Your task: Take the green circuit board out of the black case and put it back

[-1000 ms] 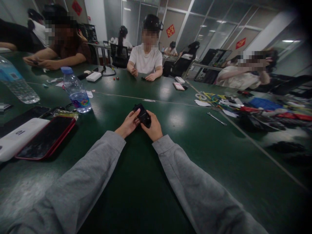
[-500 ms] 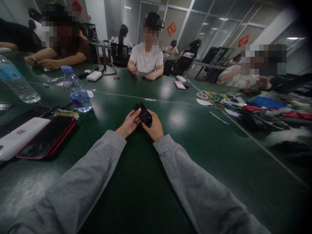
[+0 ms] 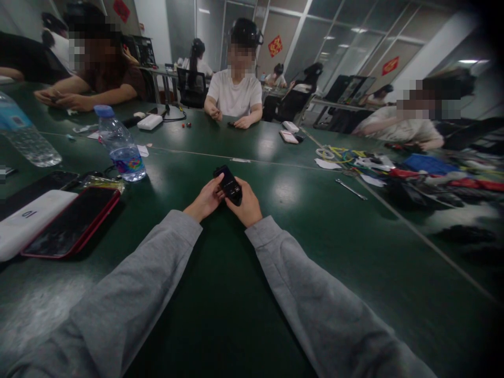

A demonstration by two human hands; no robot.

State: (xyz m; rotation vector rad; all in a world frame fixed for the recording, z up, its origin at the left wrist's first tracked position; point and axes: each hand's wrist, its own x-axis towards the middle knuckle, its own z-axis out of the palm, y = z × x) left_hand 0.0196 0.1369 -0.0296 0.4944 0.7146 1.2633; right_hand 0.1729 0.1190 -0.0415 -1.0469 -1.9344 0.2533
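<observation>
A small black device with a dark face and tiny pale markings (image 3: 230, 185) is held between my two hands over the green table (image 3: 236, 294). My left hand (image 3: 207, 198) grips its left side, the thumb lying along the upper left edge. Around the right and lower edge curls my right hand (image 3: 247, 203), its fingers mostly hidden behind the device. The device is tilted, its top leaning to the left. I cannot tell its exact kind.
Left of my arms lie a red-cased phone (image 3: 74, 220), a white power bank (image 3: 33, 220) and a water bottle (image 3: 120, 144). On the right are a wrench (image 3: 351, 189) and a heap of cables and tools (image 3: 429, 173). A person in white (image 3: 234, 94) sits opposite.
My left thumb has shifted off the device's face toward its upper edge. At the right, a person has lowered their hands from head height to the table.
</observation>
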